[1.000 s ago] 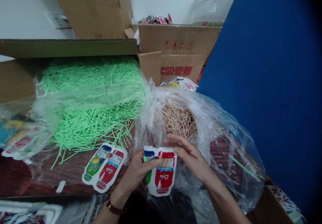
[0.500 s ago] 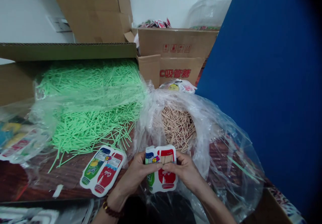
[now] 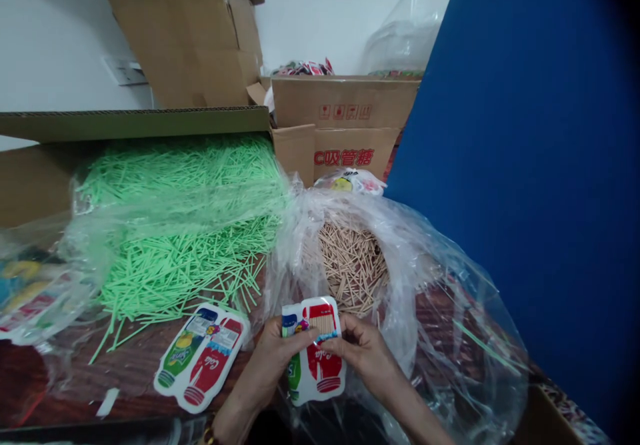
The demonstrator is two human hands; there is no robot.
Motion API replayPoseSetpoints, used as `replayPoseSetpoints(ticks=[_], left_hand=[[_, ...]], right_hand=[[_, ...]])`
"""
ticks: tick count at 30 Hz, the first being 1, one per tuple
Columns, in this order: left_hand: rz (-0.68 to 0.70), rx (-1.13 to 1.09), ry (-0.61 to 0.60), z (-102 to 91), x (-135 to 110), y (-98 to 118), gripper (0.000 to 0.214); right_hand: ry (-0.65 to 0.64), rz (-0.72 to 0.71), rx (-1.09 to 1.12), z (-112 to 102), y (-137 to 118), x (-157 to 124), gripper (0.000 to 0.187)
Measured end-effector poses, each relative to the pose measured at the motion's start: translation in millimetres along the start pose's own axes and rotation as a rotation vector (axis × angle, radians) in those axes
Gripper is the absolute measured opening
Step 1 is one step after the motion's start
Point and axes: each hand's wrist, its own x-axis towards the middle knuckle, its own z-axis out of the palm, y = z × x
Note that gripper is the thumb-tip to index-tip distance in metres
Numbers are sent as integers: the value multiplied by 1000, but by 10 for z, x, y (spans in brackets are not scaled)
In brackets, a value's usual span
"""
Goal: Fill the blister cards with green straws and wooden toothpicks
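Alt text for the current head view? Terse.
Left hand holds a red-and-green bottle-shaped packet, brown sticks showing at its front, while the right hand touches its edge. A similar packet lies on the dark table to the left; behind are green sticks and a brown heap amid clear plastic.

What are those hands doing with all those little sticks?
A person's left hand holds a bottle-shaped packet marked "Cola", and the right hand is at its other side, thumb over the front. Tan sticks show in its red half. Just beyond lies a heap of loose tan sticks amid clear plastic. Green sticks are piled to the left, with a similar packet lying on the table.
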Motion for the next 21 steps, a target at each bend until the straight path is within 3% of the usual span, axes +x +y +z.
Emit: replayPoseSetpoints(ticks=[9,13,15,18,21], left_hand=[[18,29,31,-38,34,-49,27],[-1,0,35,-99,39,-94,30],[-14,-8,50,-144,44,-115,33],[-18,-27,81,-194,49,-147,36],[-10,-35,88,-197,39,-176,34]], right_hand=[[-67,8,-22,17,11,23,29],[-32,-31,-104,-105,-19,66,26],[79,-96,-266,-274,-61,147,25],[244,-213,-682,-587,-147,356,19],[249,-206,-1098,-772,-240,586,15]])
